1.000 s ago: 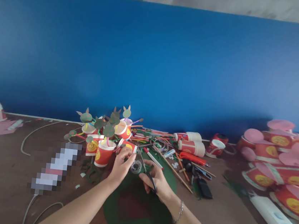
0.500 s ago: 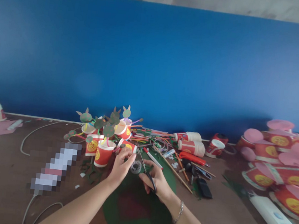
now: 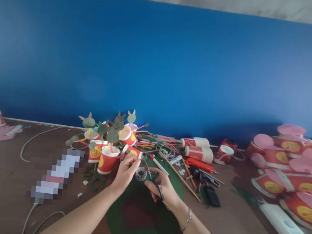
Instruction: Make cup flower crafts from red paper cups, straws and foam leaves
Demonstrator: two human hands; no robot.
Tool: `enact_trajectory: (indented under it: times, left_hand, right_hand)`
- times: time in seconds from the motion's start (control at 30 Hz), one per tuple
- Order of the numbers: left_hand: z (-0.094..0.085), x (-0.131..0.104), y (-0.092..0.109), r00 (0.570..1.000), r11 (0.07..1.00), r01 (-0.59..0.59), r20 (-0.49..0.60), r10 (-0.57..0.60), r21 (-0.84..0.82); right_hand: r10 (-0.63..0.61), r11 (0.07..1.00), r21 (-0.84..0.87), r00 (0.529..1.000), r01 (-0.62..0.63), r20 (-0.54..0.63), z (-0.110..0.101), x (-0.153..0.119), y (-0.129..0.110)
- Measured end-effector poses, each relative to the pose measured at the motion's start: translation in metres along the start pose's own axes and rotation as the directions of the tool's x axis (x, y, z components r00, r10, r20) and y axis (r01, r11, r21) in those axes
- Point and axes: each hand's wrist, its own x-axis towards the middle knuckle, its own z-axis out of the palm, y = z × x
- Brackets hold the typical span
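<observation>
My left hand (image 3: 125, 171) is closed in a pinch, its thumb and fingertips at the upper left of a small roll of clear tape (image 3: 141, 174). My right hand (image 3: 162, 187) is closed around black-handled scissors (image 3: 157, 186), whose blades point up and away, towards my left fingertips. The roll lies between the two hands, close to my right fingertips too. Whether a strip of tape runs between the fingers is too small to tell. Below the hands a round dark green sheet (image 3: 166, 223) lies on the table.
Red paper cups (image 3: 108, 162) with green animal-head cutouts stand at left. Stacked cups (image 3: 199, 154), an orange cutter (image 3: 199, 165), a marker (image 3: 158, 165) and keys (image 3: 205, 179) lie behind and to the right. A power strip (image 3: 289, 230) and pink-topped cups (image 3: 290, 147) are far right.
Both hands, the tape roll and the scissors keep nearly the same places. The whole view has shifted very slightly.
</observation>
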Motion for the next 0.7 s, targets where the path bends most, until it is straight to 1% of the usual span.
enact_trajectory:
  times: [0.3, 0.37, 0.43, 0.5, 0.6, 0.63, 0.7]
  left_hand:
    - [-0.001, 0.001, 0.004, 1.0, 1.0, -0.003, 0.0, 0.003, 0.009]
    - [-0.001, 0.001, 0.005, 1.0, 1.0, -0.005, -0.001, 0.005, 0.017]
    - [-0.001, 0.0, 0.007, 1.0, 1.0, -0.005, 0.007, 0.005, 0.026]
    - [-0.001, -0.001, 0.009, 0.999, 0.999, -0.019, 0.028, 0.018, 0.043]
    - [0.002, -0.005, 0.01, 0.991, 0.993, -0.076, 0.113, 0.065, 0.092]
    - [0.003, -0.007, 0.01, 0.985, 0.99, -0.096, 0.15, 0.079, 0.108]
    - [0.005, -0.009, 0.01, 0.974, 0.984, -0.121, 0.209, 0.092, 0.131]
  right_hand:
    - [0.036, 0.998, -0.055, 0.999, -0.035, 0.02, -0.002, -0.001, -0.005]
    - [0.033, 0.998, -0.052, 0.999, -0.033, 0.003, -0.003, 0.0, -0.005]
    - [-0.002, 1.0, -0.021, 0.997, 0.0, -0.076, -0.003, 0.001, -0.005]
    - [-0.056, 0.998, 0.024, 0.978, 0.062, -0.199, -0.005, 0.003, -0.006]
    - [-0.108, 0.987, 0.07, 0.922, 0.144, -0.372, -0.008, 0.006, -0.006]
    - [-0.116, 0.983, 0.08, 0.903, 0.163, -0.415, -0.009, 0.006, -0.006]
    - [-0.129, 0.978, 0.088, 0.877, 0.191, -0.463, -0.011, 0.006, -0.006]
